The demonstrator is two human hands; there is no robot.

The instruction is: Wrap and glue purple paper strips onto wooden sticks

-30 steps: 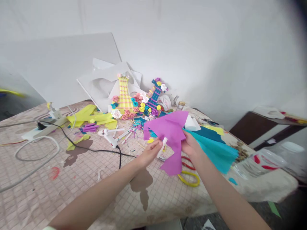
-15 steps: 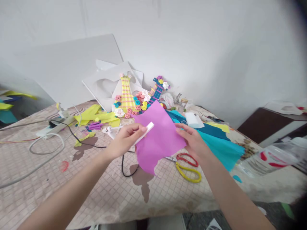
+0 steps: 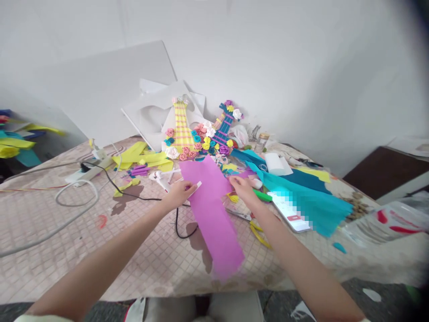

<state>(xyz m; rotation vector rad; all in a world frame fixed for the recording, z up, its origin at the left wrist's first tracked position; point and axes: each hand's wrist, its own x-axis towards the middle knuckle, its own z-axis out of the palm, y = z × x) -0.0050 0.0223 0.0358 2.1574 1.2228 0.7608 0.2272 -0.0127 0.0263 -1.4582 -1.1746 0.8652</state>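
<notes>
A large purple sheet (image 3: 217,214) hangs between my hands, its lower end reaching toward the table's front edge. My left hand (image 3: 181,193) is closed on a small white strip (image 3: 198,184), right at the sheet's left edge. At the sheet's upper right edge is my right hand (image 3: 241,188), its fingers pinched together on the purple sheet. Scissors with yellow handles (image 3: 259,235) lie partly beneath my right forearm. A lit phone (image 3: 290,212) rests to the right of that forearm.
Two flower-trimmed decorations, one yellow (image 3: 182,129) and one blue (image 3: 225,127), stand at the back. Teal sheets (image 3: 311,201) and a plastic bottle (image 3: 385,223) lie right. A power strip (image 3: 89,171), cables and yellow scraps (image 3: 137,156) are left.
The purple sheet has dropped open into a longer piece hanging lower. My hands have moved slightly up, the right one also leftward. The phone has come into view.
</notes>
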